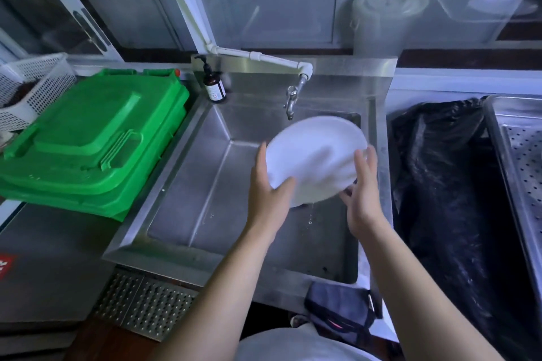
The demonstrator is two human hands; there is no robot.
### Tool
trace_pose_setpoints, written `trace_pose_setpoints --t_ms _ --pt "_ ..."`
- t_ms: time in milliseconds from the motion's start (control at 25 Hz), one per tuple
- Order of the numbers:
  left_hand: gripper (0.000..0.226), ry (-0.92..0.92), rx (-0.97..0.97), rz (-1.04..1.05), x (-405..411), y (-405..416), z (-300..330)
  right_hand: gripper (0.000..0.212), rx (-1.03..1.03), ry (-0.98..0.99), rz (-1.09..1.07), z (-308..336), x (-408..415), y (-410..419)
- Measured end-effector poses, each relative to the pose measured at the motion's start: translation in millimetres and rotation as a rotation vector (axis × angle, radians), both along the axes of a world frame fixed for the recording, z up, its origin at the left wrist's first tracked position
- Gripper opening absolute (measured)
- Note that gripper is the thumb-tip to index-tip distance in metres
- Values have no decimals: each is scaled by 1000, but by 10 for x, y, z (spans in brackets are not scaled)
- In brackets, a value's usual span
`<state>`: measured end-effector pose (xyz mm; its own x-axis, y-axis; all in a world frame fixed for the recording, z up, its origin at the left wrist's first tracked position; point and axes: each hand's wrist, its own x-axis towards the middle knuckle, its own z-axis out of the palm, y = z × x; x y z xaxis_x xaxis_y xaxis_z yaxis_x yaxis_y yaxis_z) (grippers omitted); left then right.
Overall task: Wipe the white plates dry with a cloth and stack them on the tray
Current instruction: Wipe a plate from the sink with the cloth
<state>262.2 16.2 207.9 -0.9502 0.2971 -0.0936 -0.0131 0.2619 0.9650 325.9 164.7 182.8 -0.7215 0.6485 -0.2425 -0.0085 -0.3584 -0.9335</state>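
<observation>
Fingers of left hand point(265, 184) and right hand point(363, 193) are curling round opposite edges of white plate point(316, 158), gripping it tilted over steel sink point(187, 184), just below tap point(293, 99). Water's dripping off plate's lower rim. Green bin lids point(91, 138) are lying to the left, soap bottle point(214, 85) at sink's back corner.
</observation>
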Motion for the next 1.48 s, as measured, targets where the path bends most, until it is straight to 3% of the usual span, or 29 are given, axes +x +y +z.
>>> trace_pose_setpoints --t_ms 160,240,440,600,760,840,920,1040,1160,1240,1400,1480 --pt "87 348 169 1 -70 23 464 60 111 325 -56 421 -37 51" --pt "88 445 138 29 -43 38 442 50 100 352 -65 364 -38 6" --pt "82 -6 -95 1 174 -18 -157 61 -113 -77 -68 -382 115 -244" --pt "85 59 -82 -28 112 -30 -77 71 -75 -45 -47 -256 106 -179" --pt "86 282 95 3 -77 -110 312 56 57 233 -58 179 -48 -94" --pt "91 358 163 25 -133 -118 346 54 144 266 -69 257 -148 -110" --pt "92 271 114 45 -97 -118 234 50 112 188 -115 138 -206 -169" --pt "81 -71 -99 -53 -149 -190 -125 54 -94 -91 -110 -240 -153 -343" --pt "84 -156 -227 -188 -336 -346 -297 53 -195 -196 -103 -486 -80 -372" --pt "78 -220 -170 -317 -504 -446 -254 49 -252 -241 -161 -428 -132 -327" --pt "44 -462 0 -507 -985 -829 -95 36 -319 -339 -104 -167 -268 -311" --pt "45 -555 52 -588 -1190 -1024 -120 38 -325 -377 -53 -94 -323 -369"
